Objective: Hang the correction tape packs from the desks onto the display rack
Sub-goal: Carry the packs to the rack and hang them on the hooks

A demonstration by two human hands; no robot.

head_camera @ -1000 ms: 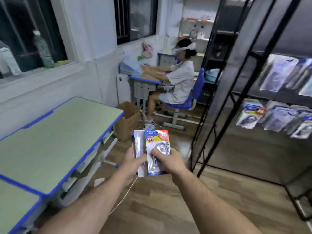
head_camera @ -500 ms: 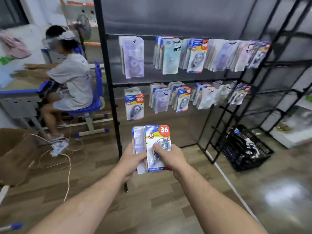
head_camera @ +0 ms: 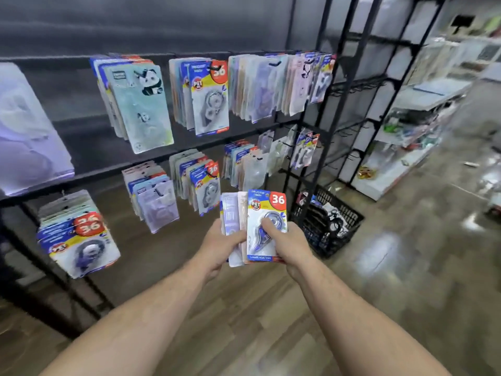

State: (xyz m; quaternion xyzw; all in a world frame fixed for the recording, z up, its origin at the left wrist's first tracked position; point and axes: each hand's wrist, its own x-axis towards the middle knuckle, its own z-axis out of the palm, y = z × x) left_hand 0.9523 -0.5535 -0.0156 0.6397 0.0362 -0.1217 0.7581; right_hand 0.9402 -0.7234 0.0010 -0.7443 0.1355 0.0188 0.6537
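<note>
Now we hold a small fan of correction tape packs [head_camera: 267, 210] low in front of the display rack [head_camera: 89, 164]. Our left grip [head_camera: 218, 245] clasps the rear packs from the left. Our right grip [head_camera: 291, 244] pinches the front one, thumb on its blister. Beyond ours, hanging packs [head_camera: 210, 104] crowd both rails, overlapping on their hooks. A black basket [head_camera: 348, 223] sits on the wooden floor [head_camera: 244, 321] by the rack's right foot, with white shelves [head_camera: 401, 169] farther right.
</note>
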